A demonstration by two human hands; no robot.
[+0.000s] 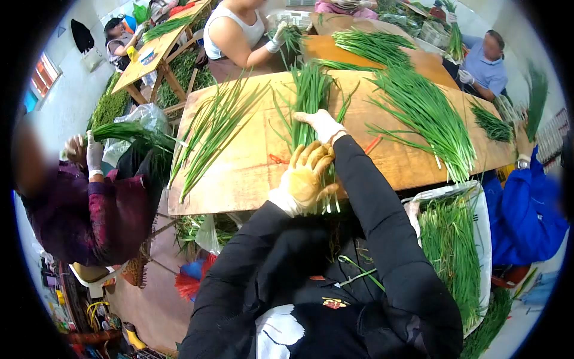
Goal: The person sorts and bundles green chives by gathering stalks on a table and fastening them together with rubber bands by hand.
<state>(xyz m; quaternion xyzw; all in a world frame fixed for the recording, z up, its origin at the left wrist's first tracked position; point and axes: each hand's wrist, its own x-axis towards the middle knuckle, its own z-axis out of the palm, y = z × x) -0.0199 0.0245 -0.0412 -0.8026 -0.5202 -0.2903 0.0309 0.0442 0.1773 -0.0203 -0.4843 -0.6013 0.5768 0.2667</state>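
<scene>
A bunch of long green garlic chives (312, 90) lies on the wooden table in front of me, its pale stem ends at the near edge. My right hand (321, 124), in a white glove, lies across the bunch with its thumb over the leaves; its other fingers are mostly hidden and appear closed round it. Just below, my left hand (304, 179) wears a glove with a yellow palm. That palm faces up, the fingers are extended and slightly apart, and the hand rests against the lower stems. Beside it lies a red band (277, 159).
Loose chives (215, 134) lie on the left of the table (239, 185), and a large pile (427, 116) on the right. Another red strip (373, 144) lies nearby. A white crate (483, 239) of chives stands at my right. Co-workers sit close on both sides and opposite.
</scene>
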